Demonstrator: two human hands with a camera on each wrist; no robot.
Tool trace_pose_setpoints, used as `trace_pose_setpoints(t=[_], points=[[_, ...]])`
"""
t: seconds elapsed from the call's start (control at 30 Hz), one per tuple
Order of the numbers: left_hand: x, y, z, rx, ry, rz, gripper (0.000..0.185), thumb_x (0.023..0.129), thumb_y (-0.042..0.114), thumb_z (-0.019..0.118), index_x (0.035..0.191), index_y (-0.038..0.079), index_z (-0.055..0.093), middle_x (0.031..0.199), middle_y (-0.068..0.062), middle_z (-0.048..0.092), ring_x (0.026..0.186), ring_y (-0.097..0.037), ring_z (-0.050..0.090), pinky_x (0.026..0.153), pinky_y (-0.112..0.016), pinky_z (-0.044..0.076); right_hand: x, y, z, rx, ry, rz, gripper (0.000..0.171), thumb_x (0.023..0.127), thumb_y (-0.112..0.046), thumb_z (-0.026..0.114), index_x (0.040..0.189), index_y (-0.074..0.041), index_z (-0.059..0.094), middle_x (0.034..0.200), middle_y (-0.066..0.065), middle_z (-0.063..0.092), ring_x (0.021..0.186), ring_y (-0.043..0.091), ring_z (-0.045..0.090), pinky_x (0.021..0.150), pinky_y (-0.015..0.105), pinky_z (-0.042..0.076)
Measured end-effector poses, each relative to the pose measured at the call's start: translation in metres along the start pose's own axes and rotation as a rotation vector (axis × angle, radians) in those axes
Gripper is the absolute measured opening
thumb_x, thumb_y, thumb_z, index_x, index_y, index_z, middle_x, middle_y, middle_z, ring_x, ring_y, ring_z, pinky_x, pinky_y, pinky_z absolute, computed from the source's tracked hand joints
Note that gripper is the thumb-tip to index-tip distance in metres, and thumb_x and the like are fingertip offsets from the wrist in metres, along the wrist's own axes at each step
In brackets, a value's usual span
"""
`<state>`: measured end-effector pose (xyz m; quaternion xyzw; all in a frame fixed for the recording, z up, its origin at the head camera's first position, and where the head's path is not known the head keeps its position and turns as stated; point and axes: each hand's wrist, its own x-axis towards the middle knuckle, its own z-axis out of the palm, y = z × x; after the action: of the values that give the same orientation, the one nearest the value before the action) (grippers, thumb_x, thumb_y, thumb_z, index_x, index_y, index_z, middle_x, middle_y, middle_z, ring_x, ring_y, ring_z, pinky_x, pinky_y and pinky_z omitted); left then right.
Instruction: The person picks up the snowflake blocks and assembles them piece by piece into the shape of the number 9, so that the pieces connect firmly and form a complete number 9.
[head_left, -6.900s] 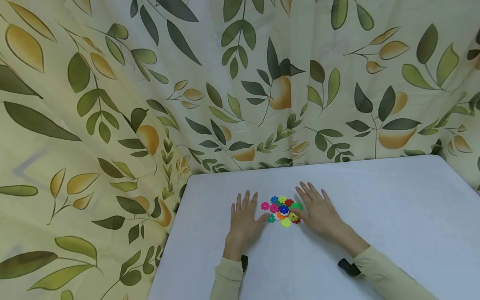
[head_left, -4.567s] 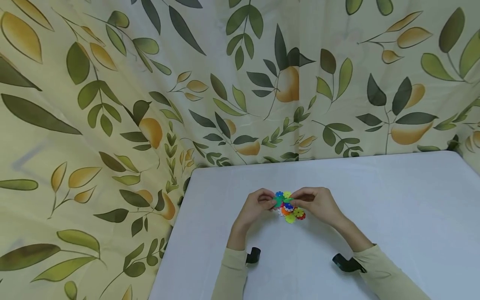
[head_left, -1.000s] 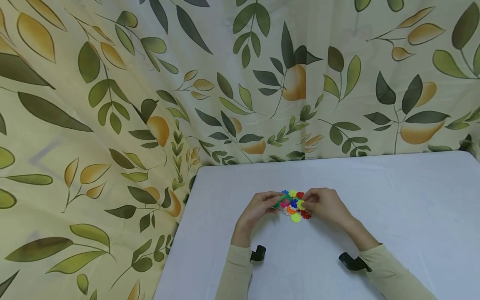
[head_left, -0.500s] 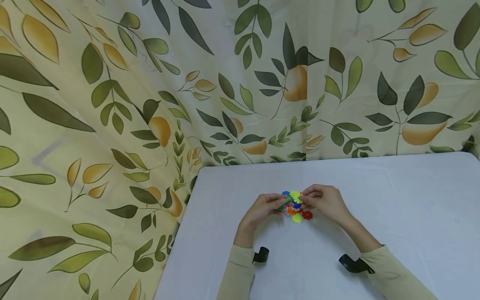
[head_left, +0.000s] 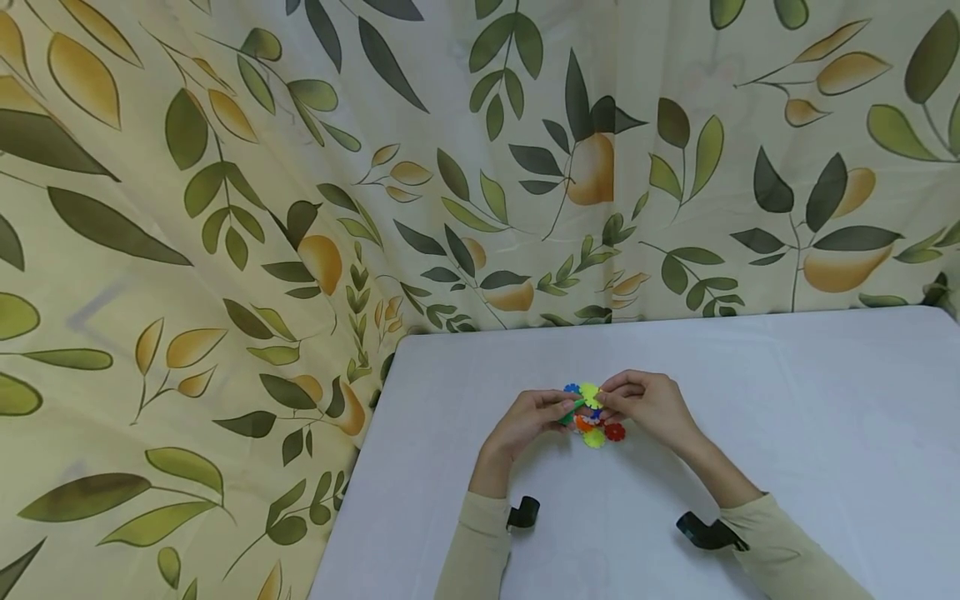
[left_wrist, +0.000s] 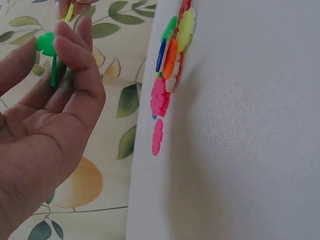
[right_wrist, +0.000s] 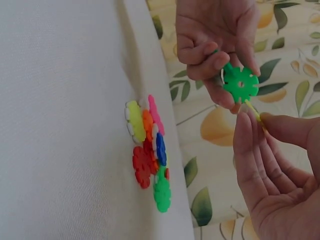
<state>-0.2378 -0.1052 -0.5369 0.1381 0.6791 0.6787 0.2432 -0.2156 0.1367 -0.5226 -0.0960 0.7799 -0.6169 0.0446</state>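
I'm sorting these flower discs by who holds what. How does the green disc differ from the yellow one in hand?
The green disc is pinched by the left hand and shows its flat face. The yellow disc is pinched by the right hand and shows only its thin edge. Both are held above the table.

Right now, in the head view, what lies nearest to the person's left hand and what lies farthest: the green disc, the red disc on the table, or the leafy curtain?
1. green disc: pinched in the left hand itself.
2. red disc: on the table, right edge of the pile.
3. leafy curtain: hanging behind the table's far edge.
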Motion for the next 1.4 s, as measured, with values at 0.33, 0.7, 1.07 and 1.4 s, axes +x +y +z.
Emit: trace_pose_setpoints(t=[0.33, 0.7, 1.07, 1.4], points=[[-0.001, -0.001, 0.000, 0.014, 0.010, 0.000, 0.029, 0.105, 0.012, 0.063, 0.125, -0.008, 0.070, 0.128, -0.036, 0.064, 0.088, -0.025, 0.066, 0.098, -0.058, 0.053, 0.000, 0.000, 0.002, -0.002, -0.022, -0.004, 0.026, 0.097, -0.015, 0.076, 0.108, 0.007, 0.069, 0.089, 0.018, 0.076, 0.077, 0.033, 0.076, 0.073, 0.041, 0.063], [0.002, -0.003, 0.005, 0.052, 0.065, 0.014, 0.027, 0.102, 0.009, 0.067, 0.122, -0.008, 0.072, 0.110, -0.013, 0.077, 0.094, -0.036, 0.070, 0.092, -0.052, 0.058, 0.001, 0.000, 0.006, 0.002, 0.017, 0.006, 0.021, 0.095, -0.009, 0.077, 0.107, 0.008, 0.069, 0.092, 0.017, 0.076, 0.074, 0.026, 0.076, 0.072, 0.040, 0.063], [0.002, -0.003, 0.010, 0.082, 0.103, 0.014, 0.026, 0.101, 0.010, 0.070, 0.118, -0.009, 0.073, 0.109, -0.018, 0.077, 0.095, -0.041, 0.073, 0.088, -0.047, 0.060, 0.001, 0.003, 0.016, 0.039, 0.082, -0.009, 0.017, 0.093, -0.004, 0.078, 0.102, 0.009, 0.071, 0.091, 0.020, 0.076, 0.074, 0.030, 0.077, 0.070, 0.045, 0.062], [-0.001, 0.001, 0.007, 0.122, 0.036, 0.006, 0.028, 0.104, 0.011, 0.064, 0.125, -0.007, 0.069, 0.117, -0.026, 0.072, 0.093, -0.032, 0.069, 0.095, -0.055, 0.056, -0.002, 0.002, 0.014, 0.123, 0.043, -0.009, 0.028, 0.095, -0.014, 0.078, 0.109, 0.009, 0.072, 0.097, 0.023, 0.077, 0.081, 0.036, 0.078, 0.072, 0.047, 0.062]])
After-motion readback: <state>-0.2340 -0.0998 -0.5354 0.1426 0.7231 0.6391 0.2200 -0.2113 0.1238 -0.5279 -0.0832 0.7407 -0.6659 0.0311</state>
